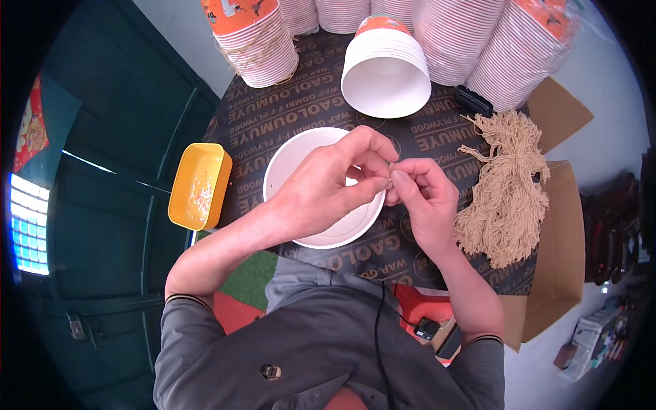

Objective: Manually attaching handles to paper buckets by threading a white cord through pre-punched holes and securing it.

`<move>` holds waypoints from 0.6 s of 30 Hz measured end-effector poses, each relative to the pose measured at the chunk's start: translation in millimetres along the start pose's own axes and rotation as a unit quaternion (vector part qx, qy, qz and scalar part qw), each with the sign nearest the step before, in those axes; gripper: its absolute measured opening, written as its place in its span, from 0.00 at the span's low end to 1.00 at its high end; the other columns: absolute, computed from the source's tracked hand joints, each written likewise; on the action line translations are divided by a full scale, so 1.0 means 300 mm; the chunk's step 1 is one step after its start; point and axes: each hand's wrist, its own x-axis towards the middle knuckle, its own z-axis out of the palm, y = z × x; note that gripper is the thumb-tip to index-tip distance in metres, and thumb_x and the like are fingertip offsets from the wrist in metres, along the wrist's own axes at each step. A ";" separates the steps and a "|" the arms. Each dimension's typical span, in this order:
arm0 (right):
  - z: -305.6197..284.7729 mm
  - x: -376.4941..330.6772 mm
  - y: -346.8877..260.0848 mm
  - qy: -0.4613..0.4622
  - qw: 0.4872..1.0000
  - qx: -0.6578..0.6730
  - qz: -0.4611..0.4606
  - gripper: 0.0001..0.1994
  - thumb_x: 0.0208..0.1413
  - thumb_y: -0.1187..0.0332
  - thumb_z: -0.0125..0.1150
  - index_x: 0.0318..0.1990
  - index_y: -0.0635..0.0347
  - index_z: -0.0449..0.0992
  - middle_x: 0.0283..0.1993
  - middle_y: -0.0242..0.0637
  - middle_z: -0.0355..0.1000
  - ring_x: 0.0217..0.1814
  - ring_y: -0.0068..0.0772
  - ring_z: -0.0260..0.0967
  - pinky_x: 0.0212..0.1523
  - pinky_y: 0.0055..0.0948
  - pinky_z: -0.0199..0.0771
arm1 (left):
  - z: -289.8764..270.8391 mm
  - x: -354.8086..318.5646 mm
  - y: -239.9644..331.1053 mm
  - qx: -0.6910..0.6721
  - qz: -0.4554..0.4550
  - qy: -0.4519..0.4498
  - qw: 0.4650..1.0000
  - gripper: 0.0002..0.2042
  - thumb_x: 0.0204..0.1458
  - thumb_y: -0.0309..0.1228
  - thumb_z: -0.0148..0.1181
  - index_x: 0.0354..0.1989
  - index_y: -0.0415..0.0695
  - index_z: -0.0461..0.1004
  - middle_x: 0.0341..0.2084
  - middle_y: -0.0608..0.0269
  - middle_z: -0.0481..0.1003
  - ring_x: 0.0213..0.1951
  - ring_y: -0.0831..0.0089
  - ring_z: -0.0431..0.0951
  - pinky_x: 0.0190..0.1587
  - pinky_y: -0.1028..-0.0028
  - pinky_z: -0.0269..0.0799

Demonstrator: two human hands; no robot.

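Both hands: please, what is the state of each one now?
Left hand: closed in a pinch; anything held is too small to tell.
Right hand: closed in a pinch; what it holds cannot be told.

On the table [314, 89], a bowl [301, 157] stands before stacked cups [385, 50], with a tub [199, 184] left and yarn [507, 198] right.

Workshop — stacked tubs [263, 51] (twine hank [509, 198])

Dark printed tabletop [263, 130] under paper buckets [386, 85], tan string [507, 198]
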 end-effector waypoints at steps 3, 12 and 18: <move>-0.002 -0.001 -0.015 0.004 0.988 -0.127 -0.085 0.05 0.73 0.74 0.66 0.50 0.66 0.83 0.40 0.35 0.84 0.41 0.20 0.82 0.43 0.24 0.83 | -0.001 -0.002 -0.012 -0.003 0.005 0.010 1.000 0.15 0.69 0.24 0.65 0.60 0.40 0.72 0.44 0.61 0.84 0.50 0.75 0.86 0.58 0.68 0.82; -0.046 0.037 -0.041 -0.021 0.902 -0.312 -0.298 0.13 0.55 0.84 0.72 0.48 0.64 0.85 0.41 0.42 0.85 0.39 0.41 0.84 0.43 0.34 0.83 | 0.017 -0.006 -0.010 0.010 0.021 0.019 1.000 0.16 0.68 0.21 0.64 0.63 0.39 0.73 0.43 0.61 0.83 0.50 0.75 0.86 0.59 0.69 0.83; -0.029 0.041 -0.025 -0.010 0.881 -0.346 -0.323 0.14 0.53 0.86 0.73 0.46 0.63 0.84 0.42 0.41 0.85 0.40 0.42 0.84 0.42 0.36 0.83 | 0.015 -0.015 -0.033 0.032 0.051 0.035 0.998 0.19 0.67 0.18 0.63 0.65 0.38 0.73 0.41 0.61 0.84 0.48 0.74 0.87 0.57 0.68 0.85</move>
